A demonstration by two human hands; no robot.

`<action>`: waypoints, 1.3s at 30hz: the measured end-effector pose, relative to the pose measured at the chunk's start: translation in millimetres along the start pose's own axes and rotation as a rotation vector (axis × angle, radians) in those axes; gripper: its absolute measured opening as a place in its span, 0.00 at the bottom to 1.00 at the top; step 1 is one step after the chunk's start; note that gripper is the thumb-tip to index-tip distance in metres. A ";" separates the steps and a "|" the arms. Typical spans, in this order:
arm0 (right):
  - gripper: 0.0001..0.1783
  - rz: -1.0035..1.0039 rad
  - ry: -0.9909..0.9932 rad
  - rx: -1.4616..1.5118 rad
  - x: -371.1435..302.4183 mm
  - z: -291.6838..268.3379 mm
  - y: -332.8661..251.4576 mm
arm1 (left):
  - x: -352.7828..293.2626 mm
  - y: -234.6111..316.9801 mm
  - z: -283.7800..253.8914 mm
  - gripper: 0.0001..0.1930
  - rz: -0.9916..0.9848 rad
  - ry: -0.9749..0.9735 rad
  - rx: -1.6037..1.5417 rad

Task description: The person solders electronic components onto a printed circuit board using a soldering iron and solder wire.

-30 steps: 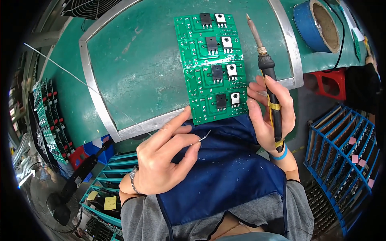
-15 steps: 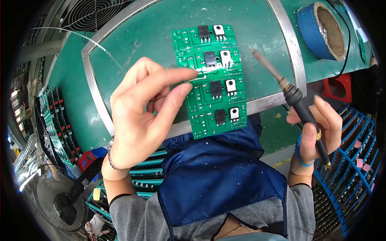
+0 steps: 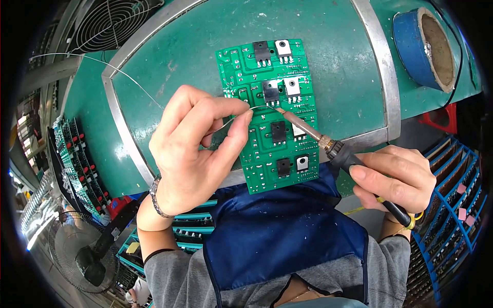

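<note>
Wearing a dark blue apron [image 3: 287, 231] over a gray shirt [image 3: 177, 274], with a bracelet [image 3: 156, 197] on the left wrist. Pinching a thin wire [image 3: 260, 107] between the thumb and forefinger of the left hand [image 3: 190, 149], with the other fingers curled inward. Gripping the black handle of a soldering iron [image 3: 343, 155] in the right hand [image 3: 399, 178], with thumb and fingers bent close around it. Pointing the iron's tip up and leftward over a green circuit board [image 3: 258, 124], and meeting the wire's end by the legs of the second black part from the top. Resting the board across the near edge of a metal frame [image 3: 380, 66] on a green table [image 3: 339, 61], with the lower end out over the apron. Having a teal rack [image 3: 194, 225] beyond the left forearm and a blue rack [image 3: 458, 208] with pink tags past the right arm. Having a fan [image 3: 77, 251] at lower left, below upright boards [image 3: 79, 159] with red parts. Having a blue roll [image 3: 408, 49] at upper right, and a round grille [image 3: 115, 23] at upper left, beyond the table.
</note>
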State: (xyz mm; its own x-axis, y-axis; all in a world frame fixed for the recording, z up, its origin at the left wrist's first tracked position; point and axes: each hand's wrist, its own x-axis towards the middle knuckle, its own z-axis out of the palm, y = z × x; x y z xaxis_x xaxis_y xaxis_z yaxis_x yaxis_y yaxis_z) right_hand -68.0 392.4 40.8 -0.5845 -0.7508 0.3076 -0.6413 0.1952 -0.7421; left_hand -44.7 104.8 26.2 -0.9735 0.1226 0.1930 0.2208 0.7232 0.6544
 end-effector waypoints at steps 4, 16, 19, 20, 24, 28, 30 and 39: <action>0.24 -0.024 -0.019 -0.005 2.0 4.2 5.5 | -4.0 -2.2 0.1 0.09 0.006 0.022 0.037; 0.23 -0.010 -0.021 -0.053 -0.2 6.1 3.5 | -3.4 -2.2 3.3 0.09 0.029 0.031 0.070; 0.22 -0.012 -0.008 -0.059 0.4 6.1 3.6 | -2.5 -2.6 4.4 0.09 0.038 0.034 0.073; 0.21 -0.009 -0.007 -0.060 0.8 5.7 3.0 | -2.1 -2.3 4.6 0.09 0.045 0.039 0.071; 0.20 -0.027 0.057 -0.083 -0.2 10.9 3.7 | -1.4 -1.3 4.6 0.09 0.044 0.027 0.062; 0.19 -0.016 0.056 -0.083 1.1 10.3 2.4 | -2.3 -0.1 2.7 0.09 0.025 0.032 0.060; 0.18 -0.012 0.056 -0.080 1.0 10.7 2.9 | -2.8 -0.3 2.9 0.09 0.030 0.039 0.060; 0.17 -0.020 0.077 -0.100 0.5 12.6 3.5 | -4.1 -2.6 8.0 0.09 0.043 0.024 0.051</action>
State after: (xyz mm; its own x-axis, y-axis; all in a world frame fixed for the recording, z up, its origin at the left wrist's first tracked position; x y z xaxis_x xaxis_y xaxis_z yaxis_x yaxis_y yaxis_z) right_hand -64.3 384.8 30.8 -0.6053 -0.7049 0.3697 -0.6973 0.2457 -0.6733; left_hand -41.8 107.9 17.9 -0.9613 0.1386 0.2382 0.2587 0.7516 0.6067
